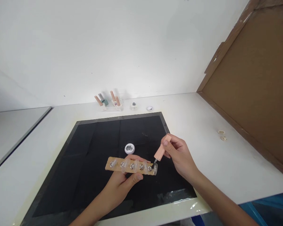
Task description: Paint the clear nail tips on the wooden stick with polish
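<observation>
My left hand (122, 183) grips a tan strip (118, 168) from below and behind, thumb along its near edge. On the strip sit several clear false nails (125, 165) with shiny silver round pieces between them. My right hand (179, 153) pinches a nail polish brush by its peach cap (162, 148). The dark bristles (153, 165) point down at the nail on the strip's right end and seem to touch there. Just behind the strip, a small round white pot (129, 148) with silvery contents stands on the black mat (96, 144).
Several nail polish bottles (118, 103) lean in a clear holder by the wall. An uncapped bottle (134, 106) and a small white lid (150, 108) stand right of them. Two small round pieces (221, 132) lie far right, near a brown cardboard panel (254, 81).
</observation>
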